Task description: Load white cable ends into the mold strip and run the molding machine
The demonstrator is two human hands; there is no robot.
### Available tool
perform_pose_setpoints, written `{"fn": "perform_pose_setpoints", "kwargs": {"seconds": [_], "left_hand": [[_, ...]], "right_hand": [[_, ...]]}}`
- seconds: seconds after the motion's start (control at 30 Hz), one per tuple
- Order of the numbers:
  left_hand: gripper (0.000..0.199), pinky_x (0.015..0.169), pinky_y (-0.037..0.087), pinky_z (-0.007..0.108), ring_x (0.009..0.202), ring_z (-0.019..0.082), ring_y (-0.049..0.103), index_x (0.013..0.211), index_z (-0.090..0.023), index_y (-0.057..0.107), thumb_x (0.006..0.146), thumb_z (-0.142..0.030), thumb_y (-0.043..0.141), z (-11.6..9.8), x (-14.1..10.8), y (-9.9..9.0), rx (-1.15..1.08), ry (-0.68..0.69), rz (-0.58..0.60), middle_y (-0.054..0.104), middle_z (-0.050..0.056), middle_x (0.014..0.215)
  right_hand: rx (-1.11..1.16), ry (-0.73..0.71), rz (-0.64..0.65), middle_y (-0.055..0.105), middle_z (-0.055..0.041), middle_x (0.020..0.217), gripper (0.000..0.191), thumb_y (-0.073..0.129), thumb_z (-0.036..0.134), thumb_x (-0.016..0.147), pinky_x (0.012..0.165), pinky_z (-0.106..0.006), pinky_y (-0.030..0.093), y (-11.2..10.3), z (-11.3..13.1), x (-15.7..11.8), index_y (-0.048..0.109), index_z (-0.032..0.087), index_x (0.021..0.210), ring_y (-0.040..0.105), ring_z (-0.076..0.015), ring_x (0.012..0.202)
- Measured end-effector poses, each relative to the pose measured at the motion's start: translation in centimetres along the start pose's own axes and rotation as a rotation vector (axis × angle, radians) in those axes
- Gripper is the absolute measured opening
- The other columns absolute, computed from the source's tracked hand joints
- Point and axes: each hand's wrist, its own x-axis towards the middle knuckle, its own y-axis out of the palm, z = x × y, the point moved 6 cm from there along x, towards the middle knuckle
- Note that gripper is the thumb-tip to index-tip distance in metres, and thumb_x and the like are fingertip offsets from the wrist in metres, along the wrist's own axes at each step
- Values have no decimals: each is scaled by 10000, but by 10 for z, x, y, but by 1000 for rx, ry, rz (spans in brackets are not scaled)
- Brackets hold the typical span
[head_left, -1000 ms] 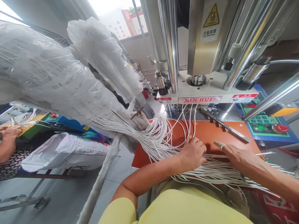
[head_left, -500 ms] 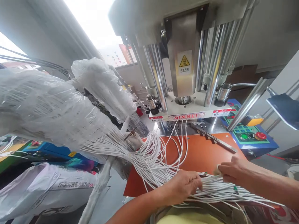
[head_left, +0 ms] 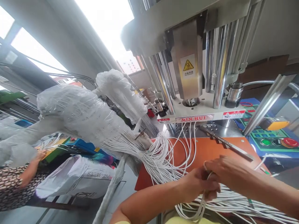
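Note:
My left hand (head_left: 202, 184) is closed around a small bunch of white cables (head_left: 198, 212), which hangs in a loop below my fingers. My right hand (head_left: 223, 169) meets it at the fingertips and pinches white cable between the two hands; its finger edges are slightly blurred. Under my hands lies a thick bundle of white cables (head_left: 233, 202), spread along the front of the orange board (head_left: 210, 152). To the left, more white cables (head_left: 163, 155) fan out in loops from a plastic-wrapped bundle (head_left: 81, 109).
Behind the board stands a press marked MIN-HUI (head_left: 195, 119), with cables running under its front plate. A metal bar (head_left: 230, 145) rests on the board. The control panel (head_left: 268, 140) is at right. At left are a white sack (head_left: 93, 180) and another person's arm (head_left: 32, 169).
My hands have come together and lifted a small bunch of white cable off the bundle. The view has swung left, bringing another person into sight.

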Motion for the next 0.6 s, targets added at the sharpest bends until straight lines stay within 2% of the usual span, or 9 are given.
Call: {"fn": "perform_pose_setpoints", "kwargs": {"seconds": [0.03,0.07,0.1,0.13,0.2,0.3,0.4,0.5,0.6], "left_hand": [[559,422,249,183,436,29,405,1032,-135,579,693,-510,819,-4,5,-3,-12,17,-59,561,-19,675],[549,398,183,187,402,17,338,1069,-138,572,724,-500,799,-7,8,-7,-20,24,-109,538,-40,632],[549,386,134,196,381,13,291,1103,-137,566,750,-501,775,-10,9,-11,-24,22,-148,527,-50,607],[544,380,105,207,370,14,270,1108,-126,571,768,-509,754,-13,9,-15,-22,16,-177,525,-49,591],[511,369,95,219,361,22,272,1053,-97,600,794,-521,717,-15,8,-18,-7,-19,-193,531,-34,577],[457,361,116,219,361,28,298,1010,-84,625,843,-508,663,-18,8,-14,8,-38,-149,543,-19,585],[437,355,118,217,344,28,294,1007,-87,633,852,-495,648,-17,13,-10,14,-66,-121,539,-25,578],[453,350,175,204,341,41,344,1002,-89,630,833,-509,654,-14,19,-12,23,-100,-154,576,-9,599],[495,383,329,220,391,99,488,991,-85,630,795,-537,674,-9,28,-16,-18,-118,-162,630,38,647]], "right_hand": [[24,20,-24,726,0,809,150,539,319,910,615,-270,485,-5,-10,-3,663,240,887,670,-171,694],[78,39,-83,722,-25,1044,221,528,355,919,765,-306,531,-11,-25,-9,638,272,1090,682,-195,913],[144,45,-139,641,-49,1273,400,515,403,928,885,-325,528,-16,-41,-16,521,317,1318,627,-209,1118],[159,105,-212,554,-65,1398,499,498,410,937,993,-353,485,-19,-62,-25,417,338,1425,549,-223,1248],[174,155,-282,504,-63,1454,538,481,357,940,1058,-352,439,-13,-95,-40,373,360,1466,478,-234,1328],[245,133,-300,540,-45,1424,532,512,279,897,1010,-343,482,12,-116,-46,464,370,1418,518,-251,1291],[155,118,-339,644,-60,1278,325,493,290,916,943,-408,523,20,-115,-39,676,311,1184,593,-266,1166],[-59,133,-388,700,-68,1051,380,359,264,979,784,-382,553,2,-103,-42,737,254,942,618,-241,970],[-296,95,-624,689,-69,1017,372,352,158,958,744,-372,545,-23,-80,-64,713,219,1017,608,-223,875]]}}
